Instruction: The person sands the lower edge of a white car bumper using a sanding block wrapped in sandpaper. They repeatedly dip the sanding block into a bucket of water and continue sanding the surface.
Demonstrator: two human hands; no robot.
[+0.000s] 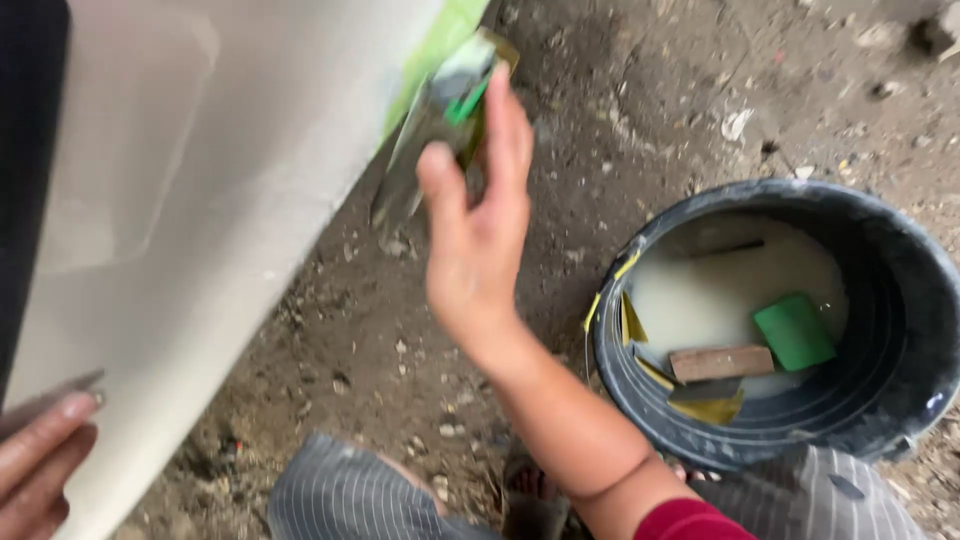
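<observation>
My right hand (478,225) reaches up and grips a flat putty scraper (440,120) smeared with green and white filler, held against the lower edge of a pale grey body panel (200,200). A green patch (435,45) marks the panel near the blade. My left hand (35,465) rests at the bottom left with its fingers pressed on the panel's edge, holding nothing that I can see.
A black bucket (900,330) at the right holds milky water, a green block (795,332), a small wooden block (722,362) and yellow sanding sheets (712,408). Dirt ground with small stones lies all around. My striped trouser knees (350,495) show at the bottom.
</observation>
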